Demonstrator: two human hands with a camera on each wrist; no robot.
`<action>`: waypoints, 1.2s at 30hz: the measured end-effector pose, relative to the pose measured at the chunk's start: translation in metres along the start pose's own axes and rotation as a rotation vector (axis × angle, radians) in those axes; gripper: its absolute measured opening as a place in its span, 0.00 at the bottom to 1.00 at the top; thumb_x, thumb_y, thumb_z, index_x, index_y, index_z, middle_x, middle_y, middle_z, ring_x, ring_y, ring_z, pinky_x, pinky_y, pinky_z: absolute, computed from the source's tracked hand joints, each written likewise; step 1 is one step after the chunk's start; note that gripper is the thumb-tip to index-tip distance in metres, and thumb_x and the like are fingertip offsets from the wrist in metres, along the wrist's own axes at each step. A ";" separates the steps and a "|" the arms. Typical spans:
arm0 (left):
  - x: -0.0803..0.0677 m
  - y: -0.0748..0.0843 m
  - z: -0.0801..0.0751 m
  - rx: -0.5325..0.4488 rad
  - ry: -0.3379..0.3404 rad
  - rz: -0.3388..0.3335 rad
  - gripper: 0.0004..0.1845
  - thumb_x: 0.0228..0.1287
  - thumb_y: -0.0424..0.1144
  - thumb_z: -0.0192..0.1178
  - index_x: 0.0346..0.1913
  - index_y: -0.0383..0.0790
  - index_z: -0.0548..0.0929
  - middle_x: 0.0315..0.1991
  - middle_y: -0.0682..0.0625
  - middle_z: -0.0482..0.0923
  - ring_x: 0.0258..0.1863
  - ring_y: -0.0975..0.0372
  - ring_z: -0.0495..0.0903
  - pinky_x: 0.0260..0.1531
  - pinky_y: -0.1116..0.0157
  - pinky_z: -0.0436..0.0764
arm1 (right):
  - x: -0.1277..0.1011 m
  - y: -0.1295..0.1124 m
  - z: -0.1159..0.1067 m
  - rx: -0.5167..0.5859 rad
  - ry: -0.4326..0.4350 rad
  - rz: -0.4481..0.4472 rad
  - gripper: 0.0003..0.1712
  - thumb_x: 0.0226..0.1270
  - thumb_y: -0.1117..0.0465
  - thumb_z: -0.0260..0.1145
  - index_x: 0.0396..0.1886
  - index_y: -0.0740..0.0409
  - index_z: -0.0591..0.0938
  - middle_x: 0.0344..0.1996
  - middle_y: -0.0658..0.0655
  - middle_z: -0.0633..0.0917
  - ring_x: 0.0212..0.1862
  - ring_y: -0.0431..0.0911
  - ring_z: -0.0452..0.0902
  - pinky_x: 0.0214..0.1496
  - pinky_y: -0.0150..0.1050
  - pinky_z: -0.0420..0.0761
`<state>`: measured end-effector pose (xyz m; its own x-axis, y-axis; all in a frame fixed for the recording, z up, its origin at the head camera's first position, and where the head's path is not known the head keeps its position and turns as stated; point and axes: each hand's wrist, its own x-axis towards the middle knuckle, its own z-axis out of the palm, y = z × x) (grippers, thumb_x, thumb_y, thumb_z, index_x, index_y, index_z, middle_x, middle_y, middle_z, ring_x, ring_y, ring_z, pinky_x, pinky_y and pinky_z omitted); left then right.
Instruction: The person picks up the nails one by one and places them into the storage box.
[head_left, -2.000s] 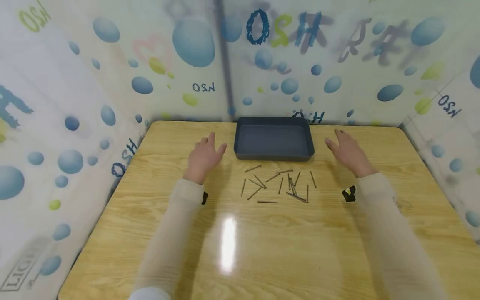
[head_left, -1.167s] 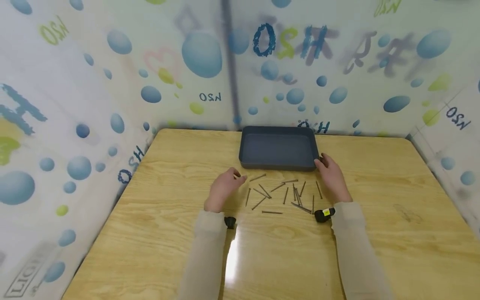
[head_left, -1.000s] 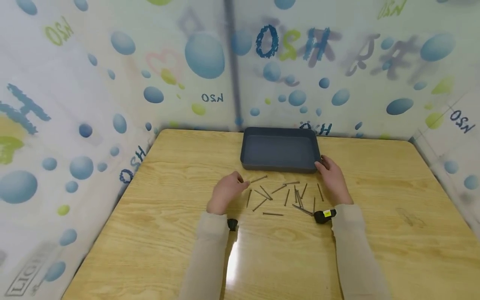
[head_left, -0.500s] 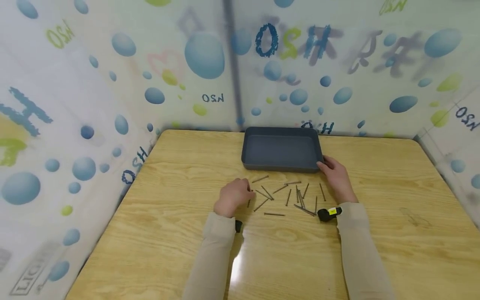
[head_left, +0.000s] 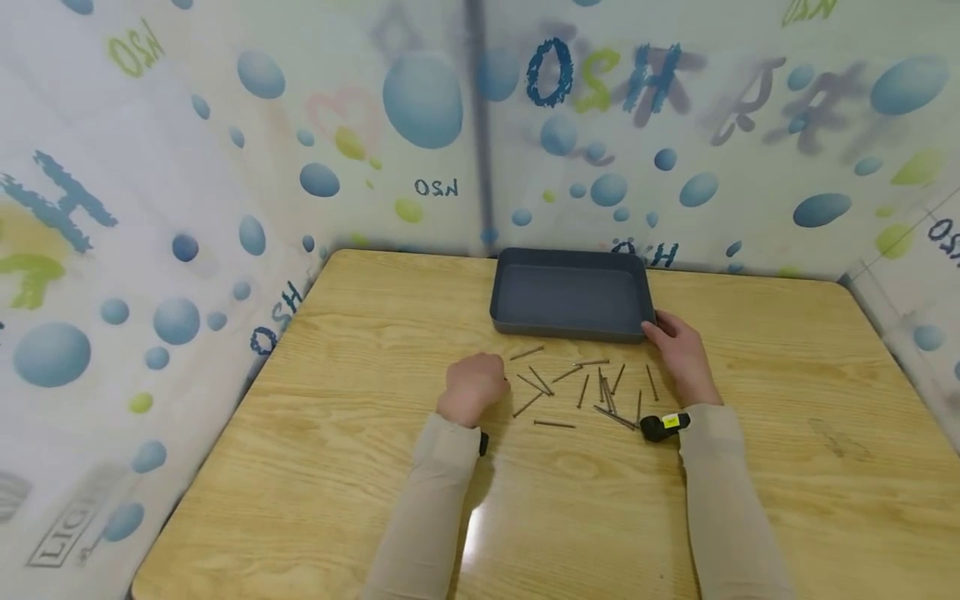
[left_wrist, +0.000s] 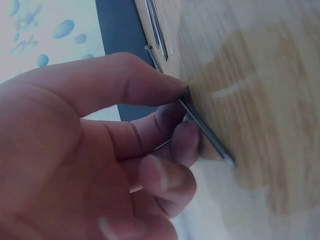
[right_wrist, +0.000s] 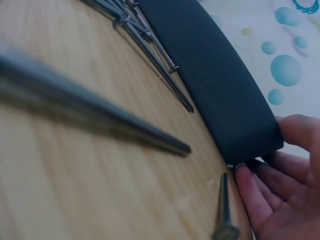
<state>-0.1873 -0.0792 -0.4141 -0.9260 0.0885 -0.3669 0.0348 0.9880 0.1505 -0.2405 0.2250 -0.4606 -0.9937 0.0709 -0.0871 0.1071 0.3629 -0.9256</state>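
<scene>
My left hand (head_left: 474, 387) is at the left end of a loose spread of nails. In the left wrist view its thumb and fingertips pinch one nail (left_wrist: 209, 130) near one end, and the other end slants down by the tabletop. That nail is hidden behind the hand in the head view. My right hand (head_left: 684, 354) grips the near right corner of a dark grey rectangular tray (head_left: 573, 329), thumb at the rim and fingers low against the side. Several more nails (head_left: 553, 425) lie between the hands, just in front of the tray, some crossing each other.
A wood-grain table (head_left: 322, 467) carries everything. Behind the tray rises a patterned wall (head_left: 420, 217) with blue bubbles and letters, and similar walls close in the left and right sides. A small black wrist camera (head_left: 660, 427) sits at the right cuff.
Both hands came inward from beside the tray. The right took hold of its corner; the left came down to the leftmost nail and pinched it. The view has shifted slightly.
</scene>
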 end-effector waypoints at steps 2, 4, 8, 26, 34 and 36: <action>0.000 0.001 -0.001 0.001 0.007 0.004 0.11 0.57 0.42 0.54 0.19 0.46 0.74 0.20 0.52 0.70 0.18 0.61 0.67 0.18 0.63 0.67 | 0.001 0.001 -0.001 0.007 0.004 -0.008 0.36 0.64 0.45 0.54 0.66 0.59 0.60 0.62 0.62 0.64 0.62 0.54 0.60 0.59 0.47 0.62; -0.001 -0.001 0.000 -0.015 0.018 0.013 0.11 0.56 0.42 0.53 0.18 0.46 0.73 0.19 0.52 0.69 0.18 0.62 0.66 0.17 0.64 0.67 | 0.001 0.003 0.000 0.013 0.009 -0.013 0.36 0.64 0.45 0.54 0.66 0.59 0.60 0.62 0.62 0.65 0.62 0.54 0.60 0.59 0.47 0.62; -0.003 -0.009 0.001 -0.085 0.054 0.019 0.10 0.55 0.40 0.52 0.19 0.46 0.72 0.17 0.52 0.68 0.16 0.62 0.66 0.15 0.64 0.65 | 0.003 0.005 0.005 0.023 0.002 -0.003 0.36 0.63 0.45 0.55 0.66 0.58 0.61 0.62 0.62 0.64 0.62 0.53 0.60 0.60 0.47 0.62; 0.017 0.018 -0.011 -0.491 0.180 0.346 0.13 0.64 0.37 0.52 0.52 0.45 0.72 0.35 0.53 0.77 0.21 0.64 0.75 0.22 0.65 0.72 | -0.009 0.017 -0.002 0.082 0.012 -0.016 0.34 0.65 0.49 0.56 0.66 0.57 0.60 0.62 0.60 0.64 0.62 0.50 0.60 0.59 0.46 0.63; 0.055 0.047 -0.036 -0.490 0.184 0.377 0.10 0.67 0.40 0.47 0.50 0.50 0.68 0.35 0.52 0.77 0.21 0.61 0.73 0.21 0.64 0.70 | -0.006 0.015 0.000 0.099 0.004 -0.031 0.33 0.64 0.50 0.56 0.67 0.55 0.60 0.62 0.59 0.64 0.63 0.50 0.59 0.60 0.46 0.62; 0.066 0.052 -0.039 -0.474 0.179 0.382 0.10 0.68 0.39 0.47 0.50 0.47 0.71 0.37 0.52 0.77 0.26 0.63 0.74 0.26 0.64 0.72 | -0.006 0.014 0.000 0.104 0.001 -0.034 0.33 0.65 0.51 0.56 0.66 0.56 0.60 0.62 0.60 0.64 0.63 0.50 0.59 0.60 0.46 0.62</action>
<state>-0.2614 -0.0269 -0.3950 -0.9311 0.3609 -0.0537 0.2432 0.7236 0.6459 -0.2335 0.2294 -0.4727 -0.9966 0.0615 -0.0547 0.0692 0.2663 -0.9614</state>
